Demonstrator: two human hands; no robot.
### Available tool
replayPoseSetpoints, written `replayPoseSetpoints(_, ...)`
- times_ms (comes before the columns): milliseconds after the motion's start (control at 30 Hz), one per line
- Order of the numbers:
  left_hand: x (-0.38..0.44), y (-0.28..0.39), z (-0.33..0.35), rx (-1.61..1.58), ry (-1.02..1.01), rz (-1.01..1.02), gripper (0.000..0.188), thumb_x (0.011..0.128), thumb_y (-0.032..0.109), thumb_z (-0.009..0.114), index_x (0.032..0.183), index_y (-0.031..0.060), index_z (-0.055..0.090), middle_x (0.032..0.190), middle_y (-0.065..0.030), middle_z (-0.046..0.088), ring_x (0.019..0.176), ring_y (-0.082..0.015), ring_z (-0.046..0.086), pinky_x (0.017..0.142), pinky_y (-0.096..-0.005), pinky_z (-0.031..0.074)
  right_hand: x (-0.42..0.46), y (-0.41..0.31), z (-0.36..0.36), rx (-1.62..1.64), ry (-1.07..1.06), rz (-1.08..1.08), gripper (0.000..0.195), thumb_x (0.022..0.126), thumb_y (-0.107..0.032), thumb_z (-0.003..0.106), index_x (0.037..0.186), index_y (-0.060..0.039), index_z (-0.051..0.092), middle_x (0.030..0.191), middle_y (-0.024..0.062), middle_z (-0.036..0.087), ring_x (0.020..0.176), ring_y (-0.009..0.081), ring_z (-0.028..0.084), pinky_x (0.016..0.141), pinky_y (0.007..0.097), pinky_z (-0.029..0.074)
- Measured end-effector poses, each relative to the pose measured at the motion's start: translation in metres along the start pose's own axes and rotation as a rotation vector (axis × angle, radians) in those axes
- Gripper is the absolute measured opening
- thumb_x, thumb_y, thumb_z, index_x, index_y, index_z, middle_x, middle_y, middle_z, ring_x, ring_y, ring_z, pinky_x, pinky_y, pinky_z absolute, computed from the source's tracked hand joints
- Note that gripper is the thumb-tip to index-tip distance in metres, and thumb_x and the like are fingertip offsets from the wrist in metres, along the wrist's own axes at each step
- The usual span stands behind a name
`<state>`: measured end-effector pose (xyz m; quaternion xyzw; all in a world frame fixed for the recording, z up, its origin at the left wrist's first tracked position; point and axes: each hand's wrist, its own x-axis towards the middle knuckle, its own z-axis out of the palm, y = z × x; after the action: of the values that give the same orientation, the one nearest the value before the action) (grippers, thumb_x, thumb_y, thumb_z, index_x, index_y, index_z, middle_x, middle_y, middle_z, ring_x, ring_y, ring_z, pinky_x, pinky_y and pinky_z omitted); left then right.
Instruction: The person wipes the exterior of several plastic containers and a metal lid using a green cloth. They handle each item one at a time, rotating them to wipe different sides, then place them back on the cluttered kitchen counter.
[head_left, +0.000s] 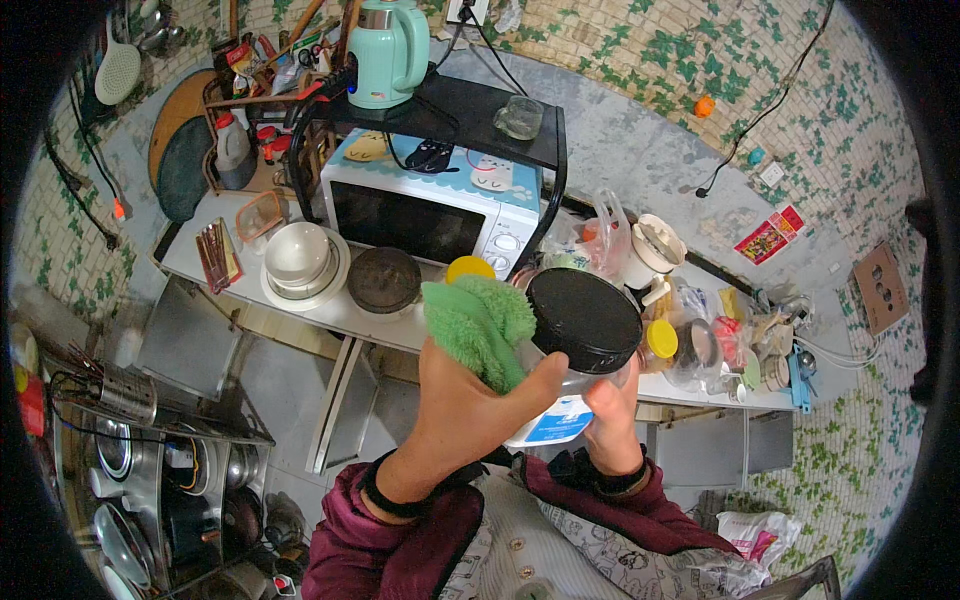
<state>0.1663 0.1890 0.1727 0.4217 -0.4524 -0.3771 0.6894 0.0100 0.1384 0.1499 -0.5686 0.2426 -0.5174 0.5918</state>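
Note:
Before my chest, both hands are on a clear jar (561, 420) with a black screw lid (584, 319) and a blue-and-white label. A fluffy green cloth (480, 324) is in my left hand (469, 409), whose thumb presses the jar just below the lid. My right hand (615, 424) grips the jar's other side; its lower fingers are partly hidden. Behind the cloth, a yellow lid (470, 268) shows on the counter. To its left sits a round container with a dark lid (384, 280).
A white microwave oven (427, 210) stands under a black rack (544, 142) bearing a mint-green electric kettle (388, 56). Stacked bowls (298, 253) are at the left of the counter (330, 319); yellow-lidded jars (661, 339) and bags crowd its right. Cabinet doors (360, 412) stand ajar below.

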Motion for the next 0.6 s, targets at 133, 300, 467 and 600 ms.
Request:
replayPoseSetpoints(133, 0.002, -0.003, 0.001, -0.033, 0.004, -0.062, 0.055, 0.07, 0.005, 0.077, 0.119, -0.0006, 0.05, 0.107, -0.0066, 0.057, 0.096, -0.0154, 0.057, 0.085, -0.0309, 0.048, 0.0, -0.001, 0.001, -0.036, 0.038, -0.005, 0.095, 0.07, -0.04, 0.079, 0.141, 0.0043, 0.035, 0.135, 0.0155, 0.05, 0.124, 0.025, 0.051, 0.106, 0.0382, 0.039)
replayPoseSetpoints(300, 0.004, -0.004, 0.005, -0.216, 0.006, -0.192, 0.061, 0.07, 0.001, 0.074, 0.124, -0.0004, 0.047, 0.113, -0.0078, 0.055, 0.103, -0.0169, 0.056, 0.091, -0.0322, 0.046, 0.002, 0.001, 0.005, -0.02, 0.036, -0.037, 0.093, 0.07, -0.036, 0.08, 0.14, 0.004, 0.035, 0.135, 0.0156, 0.05, 0.122, 0.0245, 0.052, 0.105, 0.0378, 0.039)
replayPoseSetpoints(467, 0.005, -0.004, 0.004, -0.273, -0.006, -0.284, 0.066, 0.07, -0.003, 0.072, 0.129, 0.0, 0.043, 0.118, -0.0092, 0.054, 0.109, -0.019, 0.055, 0.096, -0.0338, 0.044, 0.001, 0.002, 0.005, -0.029, 0.064, -0.018, 0.093, 0.069, -0.036, 0.08, 0.14, 0.0037, 0.035, 0.134, 0.0152, 0.051, 0.122, 0.0245, 0.052, 0.105, 0.038, 0.04)
replayPoseSetpoints(600, 0.005, -0.005, 0.004, -0.36, 0.003, -0.276, 0.066, 0.069, -0.003, 0.071, 0.129, 0.0001, 0.043, 0.118, -0.0093, 0.054, 0.11, -0.0206, 0.055, 0.097, -0.0349, 0.044, 0.002, 0.0, 0.007, -0.064, 0.041, -0.041, 0.095, 0.069, -0.038, 0.081, 0.141, 0.0037, 0.035, 0.134, 0.0154, 0.05, 0.123, 0.0249, 0.052, 0.105, 0.0382, 0.039)
